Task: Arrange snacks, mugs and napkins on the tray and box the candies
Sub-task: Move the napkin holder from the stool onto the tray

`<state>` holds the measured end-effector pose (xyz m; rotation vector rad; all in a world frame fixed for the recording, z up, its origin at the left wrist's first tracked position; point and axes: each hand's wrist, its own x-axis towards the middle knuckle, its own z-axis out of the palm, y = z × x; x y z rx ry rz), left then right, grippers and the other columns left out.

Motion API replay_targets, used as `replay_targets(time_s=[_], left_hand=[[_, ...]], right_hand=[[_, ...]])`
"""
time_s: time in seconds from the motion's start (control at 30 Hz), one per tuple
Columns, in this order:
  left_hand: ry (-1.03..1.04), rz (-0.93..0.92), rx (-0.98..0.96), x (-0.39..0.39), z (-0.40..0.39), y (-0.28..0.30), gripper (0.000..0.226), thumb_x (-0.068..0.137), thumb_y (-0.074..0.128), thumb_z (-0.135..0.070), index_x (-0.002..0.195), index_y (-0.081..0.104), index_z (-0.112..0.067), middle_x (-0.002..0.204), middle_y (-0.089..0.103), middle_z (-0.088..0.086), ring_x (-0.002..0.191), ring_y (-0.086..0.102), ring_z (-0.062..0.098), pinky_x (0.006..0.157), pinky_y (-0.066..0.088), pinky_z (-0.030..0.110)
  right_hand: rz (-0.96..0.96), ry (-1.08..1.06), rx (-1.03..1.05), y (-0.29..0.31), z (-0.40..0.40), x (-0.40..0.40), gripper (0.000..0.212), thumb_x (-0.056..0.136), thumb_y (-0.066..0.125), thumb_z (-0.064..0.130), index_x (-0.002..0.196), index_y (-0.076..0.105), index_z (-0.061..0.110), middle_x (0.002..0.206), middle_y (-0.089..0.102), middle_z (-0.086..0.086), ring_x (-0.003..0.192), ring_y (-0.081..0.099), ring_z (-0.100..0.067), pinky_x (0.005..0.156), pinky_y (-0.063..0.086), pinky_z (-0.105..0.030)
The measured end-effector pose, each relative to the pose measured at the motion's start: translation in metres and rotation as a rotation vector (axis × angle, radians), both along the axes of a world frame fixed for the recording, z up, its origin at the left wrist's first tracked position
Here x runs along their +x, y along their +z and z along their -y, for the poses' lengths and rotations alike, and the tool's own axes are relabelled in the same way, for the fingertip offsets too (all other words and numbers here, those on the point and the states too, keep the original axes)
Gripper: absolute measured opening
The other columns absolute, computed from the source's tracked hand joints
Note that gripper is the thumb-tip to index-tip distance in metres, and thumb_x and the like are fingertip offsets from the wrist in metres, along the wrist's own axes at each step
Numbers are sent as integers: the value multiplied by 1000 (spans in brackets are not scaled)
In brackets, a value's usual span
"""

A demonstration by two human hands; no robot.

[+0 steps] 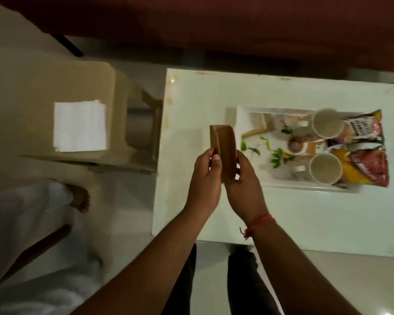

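Note:
Both hands hold a small brown cardboard box (223,148) upright above the left part of the white table (282,212). My left hand (204,178) grips its left side and my right hand (241,185) its right side. To the right lies a white tray (241,114) with a leaf print. On the tray stand two white mugs (325,126) (324,171), and snack packets (362,130) (366,169) lie at its right end. A stack of white napkins (80,126) rests on a beige stool (43,87) to the left of the table. No candies can be made out.
A dark red sofa (214,23) runs along the top of the view. Another person in white clothing (32,235), with a bare foot showing, stands at lower left on the pale floor. My dark trouser legs show below the table's near edge.

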<state>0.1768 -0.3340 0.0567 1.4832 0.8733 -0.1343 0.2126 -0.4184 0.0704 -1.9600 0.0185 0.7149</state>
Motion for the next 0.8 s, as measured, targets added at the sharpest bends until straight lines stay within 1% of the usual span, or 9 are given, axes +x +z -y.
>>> replay_targets(time_s=[0.07, 0.17, 0.27, 0.33, 0.4, 0.5, 0.57, 0.7, 0.8], left_hand=[[-53, 18, -32, 20, 28, 0, 39, 103, 36, -34, 140, 47, -28, 138, 51, -6, 120, 52, 6, 105, 42, 28], [-100, 16, -107, 47, 55, -8, 43, 102, 38, -19, 143, 44, -27, 139, 51, -6, 118, 54, 4, 101, 42, 24], [-131, -28, -125, 67, 68, -22, 52, 100, 37, -8, 149, 36, -26, 142, 51, 0, 123, 54, 13, 106, 44, 33], [-146, -48, -119, 76, 73, -29, 53, 100, 36, -5, 149, 35, -26, 135, 54, -2, 113, 57, 8, 97, 48, 26], [-160, -80, -93, 83, 76, -31, 53, 100, 35, -5, 148, 36, -26, 124, 54, -8, 98, 56, -5, 80, 46, 14], [-178, -109, -71, 87, 81, -33, 52, 102, 35, -8, 149, 34, -29, 122, 48, -13, 91, 50, -11, 72, 41, 11], [-181, -117, -62, 89, 83, -36, 52, 102, 35, -8, 149, 32, -30, 122, 47, -13, 95, 51, -4, 76, 42, 13], [-196, -117, -60, 92, 84, -43, 51, 102, 35, -10, 148, 33, -31, 126, 46, -13, 113, 50, 11, 99, 44, 29], [-191, -122, -57, 93, 84, -45, 51, 102, 35, -12, 149, 31, -30, 125, 46, -12, 111, 51, 11, 98, 45, 30]], right_hand=[[1, -28, -34, -4, 32, 14, 38, 94, 55, 15, 119, 51, 43, 110, 62, 14, 95, 59, 9, 76, 48, -13], [-11, -45, -22, -11, 59, 37, 33, 93, 55, 13, 106, 51, 43, 100, 63, 13, 84, 60, 11, 65, 45, -4], [-31, -49, -21, -25, 72, 58, 30, 91, 55, 8, 113, 54, 29, 99, 62, 11, 83, 60, 6, 59, 44, -3], [-47, -42, -28, -40, 77, 67, 32, 88, 56, 7, 117, 56, 22, 98, 63, 9, 85, 62, 1, 61, 46, -7], [-66, -37, -39, -52, 79, 72, 34, 86, 56, 9, 118, 57, 19, 101, 67, 2, 88, 65, -10, 69, 50, -19], [-73, -25, -63, -62, 80, 76, 36, 85, 55, 11, 120, 56, 17, 106, 65, -3, 92, 64, -18, 76, 53, -29], [-71, -14, -75, -65, 82, 78, 37, 85, 54, 12, 121, 55, 17, 109, 63, -4, 93, 63, -18, 77, 52, -31], [-76, 20, -97, -67, 85, 83, 39, 85, 54, 13, 124, 53, 17, 111, 62, -7, 96, 62, -22, 78, 52, -32], [-77, 23, -111, -69, 85, 85, 40, 85, 55, 13, 124, 53, 19, 111, 62, -7, 97, 63, -23, 84, 56, -41]])
